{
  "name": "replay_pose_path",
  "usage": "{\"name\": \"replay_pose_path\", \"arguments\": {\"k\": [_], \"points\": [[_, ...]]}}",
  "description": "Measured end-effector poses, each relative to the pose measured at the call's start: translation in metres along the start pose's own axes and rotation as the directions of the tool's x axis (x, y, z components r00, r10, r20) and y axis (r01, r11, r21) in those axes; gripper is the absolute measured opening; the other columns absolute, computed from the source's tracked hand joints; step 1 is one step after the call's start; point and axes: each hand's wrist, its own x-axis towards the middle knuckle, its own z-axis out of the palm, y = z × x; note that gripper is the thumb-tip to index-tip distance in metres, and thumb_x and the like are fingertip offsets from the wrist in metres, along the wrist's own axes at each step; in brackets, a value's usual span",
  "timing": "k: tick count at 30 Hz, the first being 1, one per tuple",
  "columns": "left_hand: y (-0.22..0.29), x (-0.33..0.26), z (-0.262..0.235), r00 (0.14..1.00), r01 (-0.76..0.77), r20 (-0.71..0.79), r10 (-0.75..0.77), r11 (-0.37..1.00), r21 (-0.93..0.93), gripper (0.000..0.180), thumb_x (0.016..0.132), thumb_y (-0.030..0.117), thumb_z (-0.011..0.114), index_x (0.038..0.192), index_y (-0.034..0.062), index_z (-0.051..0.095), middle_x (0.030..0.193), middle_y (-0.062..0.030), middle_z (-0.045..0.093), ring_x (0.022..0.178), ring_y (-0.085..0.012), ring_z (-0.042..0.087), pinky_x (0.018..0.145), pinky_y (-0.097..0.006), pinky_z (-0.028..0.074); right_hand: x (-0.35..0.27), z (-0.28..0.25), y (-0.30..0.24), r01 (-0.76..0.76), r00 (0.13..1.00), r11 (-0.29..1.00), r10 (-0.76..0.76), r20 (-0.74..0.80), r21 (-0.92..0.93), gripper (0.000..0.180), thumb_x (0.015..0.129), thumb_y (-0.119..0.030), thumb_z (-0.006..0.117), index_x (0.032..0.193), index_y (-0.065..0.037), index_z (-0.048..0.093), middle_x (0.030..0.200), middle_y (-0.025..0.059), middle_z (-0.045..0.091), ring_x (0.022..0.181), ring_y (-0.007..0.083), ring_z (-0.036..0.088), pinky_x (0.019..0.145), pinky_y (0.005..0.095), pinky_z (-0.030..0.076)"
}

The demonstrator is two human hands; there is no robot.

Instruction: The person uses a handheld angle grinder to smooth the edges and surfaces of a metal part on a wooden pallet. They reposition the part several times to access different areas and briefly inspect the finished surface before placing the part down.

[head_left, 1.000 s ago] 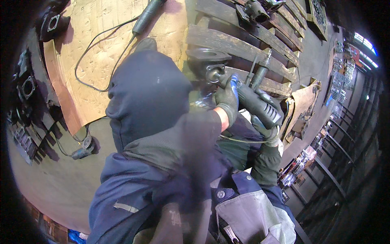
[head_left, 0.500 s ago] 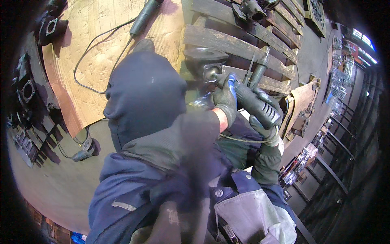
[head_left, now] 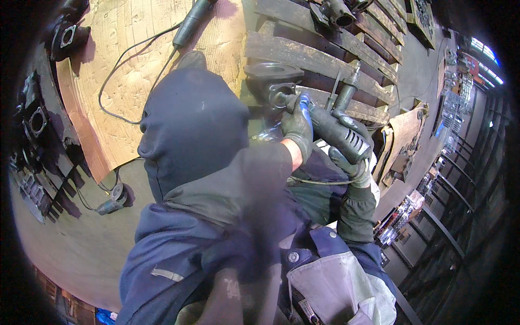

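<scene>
A dark power grinder [head_left: 339,133] with a vented rear housing is held in both of my gloved hands. My left hand [head_left: 298,125], in a grey glove with a blue patch, wraps round its narrow front end. Around the rear end, near the cord, closes my right hand [head_left: 351,165]. The grinder's nose points at the round opening of a dark metal casting [head_left: 273,72] with a wide flange; whether its tip touches the metal is hard to tell. Just beyond the grinder, a second cylindrical tool [head_left: 346,93] stands tilted by the pallet.
A slatted wooden pallet [head_left: 309,53] lies ahead with more castings [head_left: 338,13] on it. On the plywood board [head_left: 135,59] rests a corded tool [head_left: 193,24]. An angle grinder [head_left: 114,200] sits on the floor at left, near several dark castings [head_left: 37,122]. Cardboard [head_left: 406,132] is at right.
Both hands and the grinder have shifted slightly left, keeping their hold. The casting has barely moved.
</scene>
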Motion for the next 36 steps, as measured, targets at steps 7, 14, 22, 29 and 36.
{"name": "replay_pose_path", "arguments": {"k": [7, 14, 22, 29, 36], "points": [[-0.021, -0.008, 0.003, 0.982, 0.069, 0.188, -0.022, 0.967, -0.245, 0.074, 0.091, 0.054, 0.078, 0.130, -0.0070, 0.063, 0.126, -0.0204, 0.071, 0.108, -0.0286, 0.072, 0.095, -0.040, 0.056, -0.025, -0.013, 0.020, 0.197, 0.976, 0.919, -0.216, -0.016, -0.340, 0.044, 0.088, -0.022, 0.082, 0.126, -0.006, 0.069, 0.118, 0.0156, 0.072, 0.111, 0.0335, 0.071, 0.095, 0.0440, 0.056], [-0.025, 0.006, 0.002, 0.980, 0.011, 0.197, 0.043, 0.964, -0.265, 0.067, 0.093, 0.050, 0.077, 0.129, -0.0055, 0.067, 0.125, -0.0194, 0.071, 0.108, -0.0287, 0.072, 0.094, -0.041, 0.056, -0.018, -0.002, 0.006, 0.122, 0.989, 0.984, -0.131, -0.069, -0.128, 0.049, 0.087, -0.026, 0.083, 0.129, -0.007, 0.068, 0.124, 0.0157, 0.071, 0.116, 0.0336, 0.069, 0.098, 0.0450, 0.055], [-0.019, 0.001, -0.001, 0.978, 0.132, 0.198, -0.066, 0.930, -0.343, 0.070, 0.092, 0.054, 0.075, 0.128, -0.0061, 0.067, 0.124, -0.0211, 0.072, 0.112, -0.0299, 0.070, 0.097, -0.042, 0.054, -0.019, 0.004, -0.004, 0.006, 0.997, 0.997, -0.011, -0.074, -0.076, 0.053, 0.088, -0.030, 0.085, 0.130, -0.004, 0.067, 0.129, 0.0153, 0.069, 0.115, 0.0298, 0.068, 0.101, 0.0432, 0.054], [-0.009, -0.028, -0.003, 0.925, 0.149, 0.380, -0.025, 0.942, -0.300, 0.063, 0.091, 0.045, 0.082, 0.129, -0.0017, 0.064, 0.117, -0.0162, 0.071, 0.101, -0.0248, 0.072, 0.087, -0.040, 0.060, -0.037, -0.008, -0.004, 0.029, 0.997, 0.982, -0.041, -0.062, -0.184, 0.054, 0.088, -0.030, 0.084, 0.132, -0.006, 0.065, 0.126, 0.0136, 0.070, 0.113, 0.0295, 0.069, 0.097, 0.0446, 0.056], [-0.004, -0.040, -0.004, 0.778, 0.195, 0.626, -0.044, 0.965, -0.174, 0.060, 0.093, 0.042, 0.081, 0.131, 0.0010, 0.059, 0.119, -0.0146, 0.068, 0.101, -0.0259, 0.072, 0.090, -0.044, 0.062, -0.042, -0.010, 0.010, 0.190, 0.968, 0.980, -0.198, -0.155, -0.064, 0.081, 0.082, -0.033, 0.087, 0.146, -0.001, 0.049, 0.134, 0.0198, 0.064, 0.121, 0.0338, 0.065, 0.106, 0.0480, 0.050]]}}
